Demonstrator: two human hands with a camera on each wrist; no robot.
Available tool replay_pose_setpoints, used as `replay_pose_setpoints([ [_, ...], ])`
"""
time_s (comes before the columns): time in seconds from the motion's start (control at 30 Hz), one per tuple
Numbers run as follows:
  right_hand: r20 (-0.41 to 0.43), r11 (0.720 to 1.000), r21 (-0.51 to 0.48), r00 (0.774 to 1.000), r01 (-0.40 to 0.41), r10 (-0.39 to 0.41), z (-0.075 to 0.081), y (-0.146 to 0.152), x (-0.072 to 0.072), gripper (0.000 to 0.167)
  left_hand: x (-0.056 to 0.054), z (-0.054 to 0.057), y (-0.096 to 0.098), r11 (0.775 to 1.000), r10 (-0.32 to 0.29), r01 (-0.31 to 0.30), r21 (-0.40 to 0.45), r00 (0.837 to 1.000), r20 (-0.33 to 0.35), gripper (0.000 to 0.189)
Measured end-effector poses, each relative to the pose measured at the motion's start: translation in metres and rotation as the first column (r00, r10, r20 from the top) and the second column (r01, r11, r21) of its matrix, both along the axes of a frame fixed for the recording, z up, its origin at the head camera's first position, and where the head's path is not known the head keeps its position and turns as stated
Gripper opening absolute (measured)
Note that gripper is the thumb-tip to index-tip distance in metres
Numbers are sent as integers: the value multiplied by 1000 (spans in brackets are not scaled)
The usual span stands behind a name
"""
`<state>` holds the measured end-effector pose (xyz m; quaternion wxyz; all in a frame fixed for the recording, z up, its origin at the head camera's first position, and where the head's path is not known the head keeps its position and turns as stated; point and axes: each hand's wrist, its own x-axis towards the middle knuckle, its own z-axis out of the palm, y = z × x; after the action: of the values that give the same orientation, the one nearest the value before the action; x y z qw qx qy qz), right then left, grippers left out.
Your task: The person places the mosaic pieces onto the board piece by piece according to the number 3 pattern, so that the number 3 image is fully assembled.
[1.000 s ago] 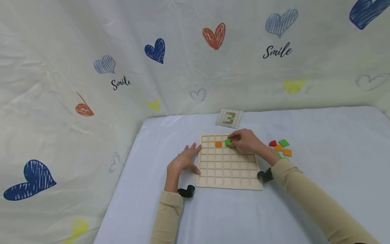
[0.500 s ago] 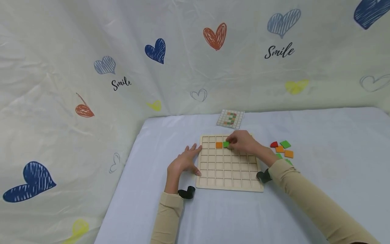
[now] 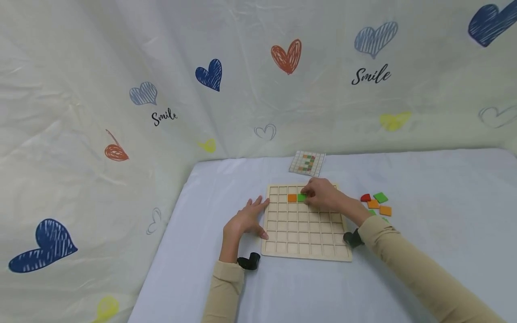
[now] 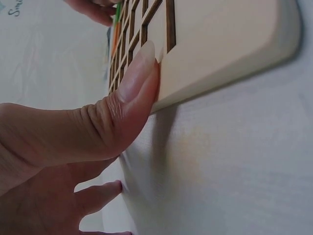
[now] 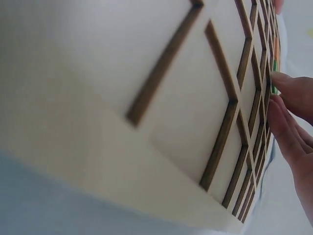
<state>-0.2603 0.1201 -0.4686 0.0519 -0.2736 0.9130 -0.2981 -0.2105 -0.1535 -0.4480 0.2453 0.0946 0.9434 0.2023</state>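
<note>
Green tile [image 3: 301,197], pinched at tips of right hand [image 3: 322,195], left hand [image 3: 244,220] spread against board [image 3: 304,236]

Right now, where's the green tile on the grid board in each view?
Head: green tile right of centre, below mid-height, at the right hand.
Left wrist: sliver at top edge, left of centre.
Right wrist: sliver near right edge, upper half.
Shared landmark: orange tile beside it.
</note>
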Motion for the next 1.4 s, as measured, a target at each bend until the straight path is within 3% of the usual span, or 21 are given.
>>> replay_pose_setpoints([
  [0.13, 16, 1000, 13, 1000, 10, -10, 9, 7, 5, 27, -1, 0, 2, 1000, -5, 5, -5, 1000, -3, 115],
  [0.43, -40, 998, 54, 998, -36, 38, 29, 37, 21, 23, 3, 2, 6, 1000, 8, -8, 11, 1000, -13, 114],
  [0.93, -36, 990, 103, 995, 92, -89, 29, 109, 50, 22, 5, -3, 14, 998, -33, 33, 47, 999, -13, 113],
  [1.17, -59, 991, 84, 993, 105, -101, 21, 125, 53, 24, 8, 0, 6, 1000, -9, 9, 0, 999, -34, 114],
  [1.4, 2, 981, 94, 985, 170, -171, 21, 135, 57, 25, 7, -1, 2, 1000, -15, 16, 4, 999, -34, 114],
])
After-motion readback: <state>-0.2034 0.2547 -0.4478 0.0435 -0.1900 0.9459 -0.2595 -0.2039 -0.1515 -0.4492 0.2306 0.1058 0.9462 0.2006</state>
